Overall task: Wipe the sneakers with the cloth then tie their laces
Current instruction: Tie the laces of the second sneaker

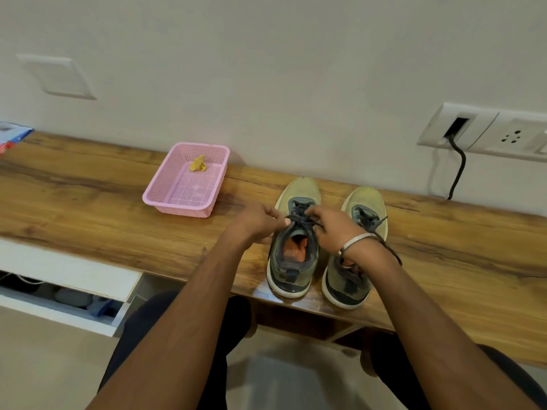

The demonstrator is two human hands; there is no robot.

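Both hands, left hand and right hand, pinch the dark laces over the left sneaker in their fingers; a slack pull could loosen the knot, or tug the shoe off the counter edge.

Both arms are stretched forward from the bottom of the view, forearms bare and angling in toward each other. Left hand has its fingers curled in a pinch, knuckles up. Right hand is curled and pinching too, with a thin bangle on that wrist.
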